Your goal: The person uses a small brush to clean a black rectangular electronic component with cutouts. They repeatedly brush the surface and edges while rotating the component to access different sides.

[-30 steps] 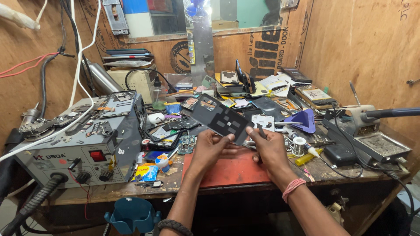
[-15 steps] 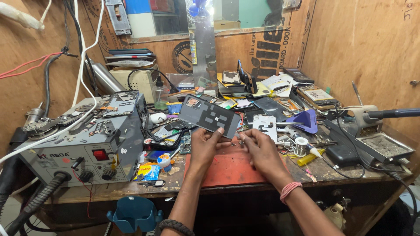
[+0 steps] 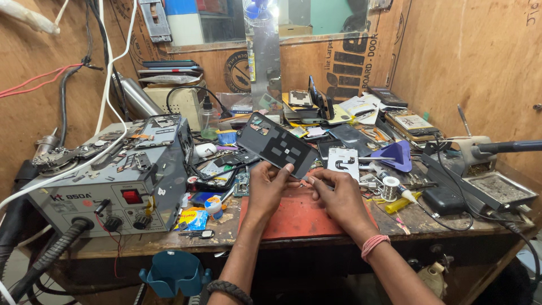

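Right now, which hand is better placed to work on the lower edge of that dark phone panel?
Probably the right hand: its fingertips sit at the dark phone panel's lower corner, seemingly free, while the left hand grips and steadies the panel above the red mat.

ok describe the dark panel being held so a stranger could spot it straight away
Start at the red mat on the front of the workbench. Just above it, the left hand holds up a flat dark phone panel, tilted, with the right hand at its lower corner. Unlike the parts lying around, it is raised and carries small pale patches.
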